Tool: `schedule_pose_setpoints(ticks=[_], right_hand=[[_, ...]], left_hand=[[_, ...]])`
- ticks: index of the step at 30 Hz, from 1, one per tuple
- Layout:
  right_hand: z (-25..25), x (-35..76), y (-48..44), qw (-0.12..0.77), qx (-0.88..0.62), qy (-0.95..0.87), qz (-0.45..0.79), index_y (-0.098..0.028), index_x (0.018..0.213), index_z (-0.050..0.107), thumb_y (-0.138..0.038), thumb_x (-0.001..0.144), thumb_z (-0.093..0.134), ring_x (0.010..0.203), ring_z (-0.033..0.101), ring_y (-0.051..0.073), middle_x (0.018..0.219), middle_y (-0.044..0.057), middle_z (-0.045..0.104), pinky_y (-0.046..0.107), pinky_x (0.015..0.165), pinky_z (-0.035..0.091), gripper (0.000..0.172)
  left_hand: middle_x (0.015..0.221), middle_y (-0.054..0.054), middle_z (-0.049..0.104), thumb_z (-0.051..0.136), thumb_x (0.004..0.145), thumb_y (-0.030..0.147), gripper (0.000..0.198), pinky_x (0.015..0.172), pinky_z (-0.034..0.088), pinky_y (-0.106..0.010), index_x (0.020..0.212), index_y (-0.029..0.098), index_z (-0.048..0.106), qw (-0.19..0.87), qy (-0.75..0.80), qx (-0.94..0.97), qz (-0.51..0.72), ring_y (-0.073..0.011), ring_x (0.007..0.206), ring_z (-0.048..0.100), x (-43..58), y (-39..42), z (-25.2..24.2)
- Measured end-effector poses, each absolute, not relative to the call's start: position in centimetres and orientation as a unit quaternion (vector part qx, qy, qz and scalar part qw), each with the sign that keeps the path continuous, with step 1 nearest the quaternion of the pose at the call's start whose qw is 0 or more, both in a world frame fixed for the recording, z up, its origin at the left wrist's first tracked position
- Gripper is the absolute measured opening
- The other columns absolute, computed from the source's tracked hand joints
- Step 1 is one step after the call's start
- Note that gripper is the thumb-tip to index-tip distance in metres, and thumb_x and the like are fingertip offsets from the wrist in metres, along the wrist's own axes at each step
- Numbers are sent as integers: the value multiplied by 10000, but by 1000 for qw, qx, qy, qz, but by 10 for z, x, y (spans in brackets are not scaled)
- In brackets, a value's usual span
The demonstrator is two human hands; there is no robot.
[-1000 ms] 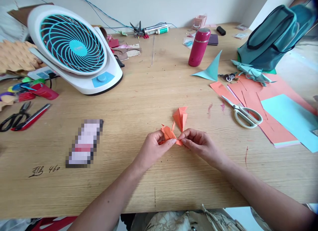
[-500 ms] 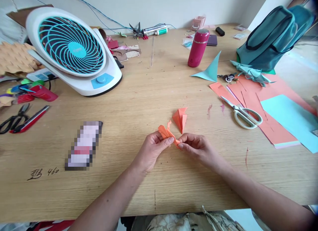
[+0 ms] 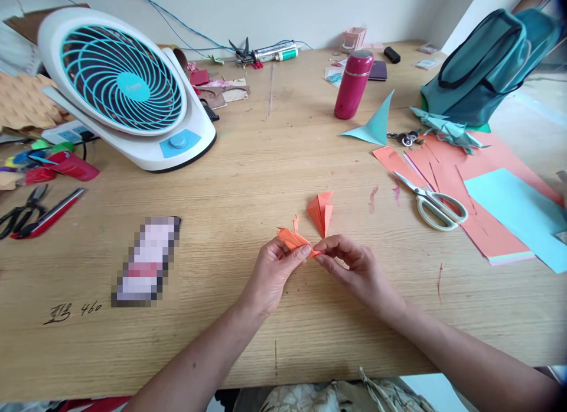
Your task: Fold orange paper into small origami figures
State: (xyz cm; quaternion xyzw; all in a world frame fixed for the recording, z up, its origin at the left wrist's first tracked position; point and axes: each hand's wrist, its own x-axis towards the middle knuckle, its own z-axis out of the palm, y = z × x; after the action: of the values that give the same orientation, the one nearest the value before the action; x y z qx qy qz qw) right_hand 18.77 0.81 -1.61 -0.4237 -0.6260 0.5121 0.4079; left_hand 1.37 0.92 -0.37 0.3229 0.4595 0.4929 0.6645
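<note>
The small orange paper figure (image 3: 290,239) is held just above the tabletop (image 3: 266,341), about midway along it and toward the near edge, and it is gripped from both sides. The left hand (image 3: 272,270) has thumb and forefinger pressed together on the figure's body. The right hand (image 3: 354,267) is closed in a fine pinch on the thin tip that pokes out toward it. The chief risk, as I judge it, lies in that narrow neck between the two pinches. If the hands draw apart or twist against each other, the paper may tear there, or a crease may form where none is wanted. Too hard a squeeze from the left fingers could also flatten the small points standing up from the figure's far side. A second folded orange piece (image 3: 321,211) stands just beyond the knuckles, free of both hands, and a forward nudge of either hand would likely tip it or push it away. The fan (image 3: 124,90) at the far left corner faces across the wood. Whether it is running cannot be told, but a draught from it could shift so light a piece. The scissors (image 3: 432,202) lie well apart on loose coloured sheets (image 3: 487,223) by the right edge, and seem to pose no hazard to the hands.
</note>
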Motion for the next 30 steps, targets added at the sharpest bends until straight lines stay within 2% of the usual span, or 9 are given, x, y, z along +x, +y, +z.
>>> schedule_pose_setpoints(ticks=[5, 10, 12, 16, 18, 21, 25, 30], right_hand=[[-17, 188, 14, 381, -411, -553, 617, -209, 914, 730, -438, 908, 680, 803, 638, 181, 843, 35, 715, 299, 723, 495, 235], [-13, 185, 11, 374, -395, -546, 637, -212, 980, 714, -448, 916, 665, 752, 604, 160, 789, 15, 667, 284, 686, 476, 249], [-13, 184, 9, 382, -388, -544, 638, -219, 1024, 688, -427, 904, 688, 716, 579, 141, 787, 5, 646, 266, 652, 461, 240], [-16, 182, 8, 408, -398, -495, 656, -225, 1064, 636, -415, 851, 753, 798, 617, 151, 892, 31, 675, 265, 689, 491, 308], [-18, 183, 8, 416, -403, -477, 661, -232, 1078, 611, -411, 852, 755, 737, 599, 138, 866, 20, 666, 254, 642, 487, 322], [-19, 183, 8, 428, -387, -483, 659, -238, 1054, 582, -387, 876, 738, 676, 579, 117, 820, -3, 638, 246, 628, 494, 280], [-18, 183, 7, 445, -366, -518, 632, -238, 993, 564, -343, 921, 696, 742, 613, 118, 822, -10, 614, 248, 701, 512, 183], [-18, 183, 6, 450, -373, -568, 580, -226, 974, 601, -351, 960, 635, 763, 602, 133, 860, 14, 614, 265, 712, 509, 130]], left_hand=[[809, -14, 721, 894, 661, 351, 245, 739, 462, -249, 781, 171, 779, 670, 454, 324, 490, -90, 682, 545, 13, 10, -5], [673, 11, 669, 881, 682, 357, 228, 719, 479, -245, 752, 170, 769, 644, 471, 319, 511, -102, 677, 573, 13, 9, -8], [707, 11, 682, 877, 686, 358, 230, 710, 489, -238, 760, 174, 760, 642, 470, 300, 526, -101, 689, 589, 13, 10, -8], [744, 13, 692, 881, 680, 330, 230, 684, 492, -211, 789, 171, 755, 659, 448, 265, 543, -78, 668, 585, 12, 13, -8], [716, 23, 673, 879, 687, 313, 221, 654, 482, -196, 791, 165, 751, 670, 438, 256, 542, -63, 634, 564, 11, 14, -7], [692, 37, 645, 880, 686, 290, 220, 619, 470, -182, 775, 158, 728, 686, 424, 236, 542, -50, 606, 543, 12, 14, -7], [736, 31, 659, 888, 670, 275, 247, 625, 481, -171, 771, 151, 700, 698, 418, 197, 547, -49, 631, 560, 13, 12, -5], [733, 12, 689, 838, 751, 345, 261, 588, 481, -179, 820, 159, 669, 698, 421, 249, 524, -69, 620, 593, 13, 10, -4]])
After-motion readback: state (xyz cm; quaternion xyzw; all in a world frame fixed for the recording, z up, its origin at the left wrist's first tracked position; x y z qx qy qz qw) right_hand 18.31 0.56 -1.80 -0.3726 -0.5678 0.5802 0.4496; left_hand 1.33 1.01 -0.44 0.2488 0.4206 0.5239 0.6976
